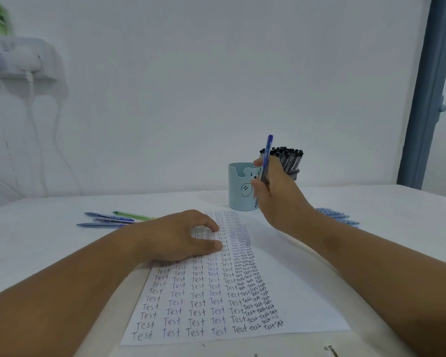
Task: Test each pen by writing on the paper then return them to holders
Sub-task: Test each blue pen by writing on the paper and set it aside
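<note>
Both hands work over the white paper sheet (289, 292) full of handwritten "Test" rows: left hand (180, 235) rests on it with relaxed fingers, right hand (276, 191) above its far edge grips an upright blue plastic pen (267, 153), beside the light blue bear holder (240, 186).

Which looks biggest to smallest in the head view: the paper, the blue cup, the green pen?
1. Paper, by far.
2. Blue cup.
3. Green pen, thin and farther left.
The paper lies nearest the camera, which exaggerates its lead.
</note>
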The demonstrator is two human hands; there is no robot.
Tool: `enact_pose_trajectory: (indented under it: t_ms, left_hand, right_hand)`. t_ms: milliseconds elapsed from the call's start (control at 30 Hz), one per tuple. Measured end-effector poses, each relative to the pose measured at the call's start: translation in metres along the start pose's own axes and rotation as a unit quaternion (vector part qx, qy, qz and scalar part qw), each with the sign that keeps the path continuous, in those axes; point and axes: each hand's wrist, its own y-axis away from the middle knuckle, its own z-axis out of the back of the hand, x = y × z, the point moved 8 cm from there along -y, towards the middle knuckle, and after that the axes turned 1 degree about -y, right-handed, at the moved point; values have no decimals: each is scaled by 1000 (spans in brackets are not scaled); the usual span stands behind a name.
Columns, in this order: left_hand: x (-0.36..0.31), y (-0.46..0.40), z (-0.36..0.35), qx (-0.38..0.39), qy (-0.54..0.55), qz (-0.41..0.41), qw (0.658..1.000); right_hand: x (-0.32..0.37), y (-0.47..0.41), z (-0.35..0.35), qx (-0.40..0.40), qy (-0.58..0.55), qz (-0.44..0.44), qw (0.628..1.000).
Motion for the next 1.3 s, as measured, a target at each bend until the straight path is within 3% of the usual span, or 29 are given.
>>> enact_pose_trajectory:
  t_ms: [367, 567, 767, 1000, 1133, 1300]
  left_hand:
    - [3, -3, -1, -4, 6, -1, 1000]
    - [2, -2, -1, -2, 2, -2, 1000]
    - [3, -2, -1, -3, 6, -2, 1000]
    - [2, -3, -1, -4, 5, -1, 1000]
    - [2, -2, -1, -5, 6, -4, 1000]
    - [4, -2, -2, -1, 13, -9, 1000]
  right_hand:
    - [10, 10, -20, 103, 74, 94, 987]
    - [1, 8, -18, 93, 59, 60, 992]
    - [6, 9, -16, 87, 62, 84, 991]
    - [16, 8, -1, 15, 58, 140, 988]
    - [3, -1, 7, 37, 116, 76, 990]
    - [-27, -11, 31, 104, 259, -9, 960]
